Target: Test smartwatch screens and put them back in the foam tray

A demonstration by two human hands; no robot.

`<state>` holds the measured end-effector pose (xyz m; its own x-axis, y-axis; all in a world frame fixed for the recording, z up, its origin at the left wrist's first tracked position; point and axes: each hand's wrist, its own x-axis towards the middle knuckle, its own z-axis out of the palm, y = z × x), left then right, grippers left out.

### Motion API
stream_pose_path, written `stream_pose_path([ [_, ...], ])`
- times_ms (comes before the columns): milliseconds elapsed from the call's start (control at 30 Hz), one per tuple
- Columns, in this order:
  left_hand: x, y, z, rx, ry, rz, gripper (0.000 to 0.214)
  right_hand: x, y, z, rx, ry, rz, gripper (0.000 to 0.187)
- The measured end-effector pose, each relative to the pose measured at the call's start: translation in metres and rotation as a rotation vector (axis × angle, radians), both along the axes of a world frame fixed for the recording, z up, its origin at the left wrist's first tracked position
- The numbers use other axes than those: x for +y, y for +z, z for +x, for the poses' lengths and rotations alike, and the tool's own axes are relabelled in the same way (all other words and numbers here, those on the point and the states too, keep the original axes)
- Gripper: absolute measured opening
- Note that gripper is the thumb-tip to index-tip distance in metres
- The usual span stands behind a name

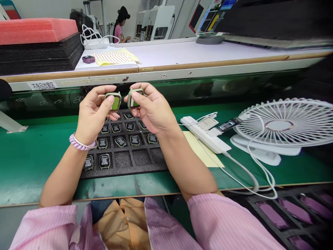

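Observation:
Between thumb and fingers of my left hand is a green-framed smartwatch body, its screen lit green. My right hand pinches a second smartwatch body, also green-framed, its lit screen partly covered by my thumb. The two are held side by side, a small gap apart, above a black foam tray. Rows of similar watch bodies sit in its compartments, such as one watch body in the front row, with white text on dark screens. Some front compartments hold nothing. My right forearm hides the tray's right part.
To the right are a white power strip, a yellow sheet, cables and a white fan. A shelf behind bears foam blocks and a purple watch body. Purple pieces lie in another tray, lower right. A person sits beyond.

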<state>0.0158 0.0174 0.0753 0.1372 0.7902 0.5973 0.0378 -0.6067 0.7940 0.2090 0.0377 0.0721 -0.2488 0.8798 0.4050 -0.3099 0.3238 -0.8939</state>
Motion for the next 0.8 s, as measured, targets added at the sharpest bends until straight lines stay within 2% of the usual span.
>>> stream_pose_path([
  [367,0.0052,-0.0044,-0.0016,0.03,0.007,0.05,0.043,-0.0011,-0.0013,0.0013,-0.016,0.017,0.0,0.064],
  [800,0.0083,-0.0056,0.0005,0.056,-0.025,0.097,0.056,-0.0017,0.0,0.0006,-0.031,0.005,0.027,0.059],
])
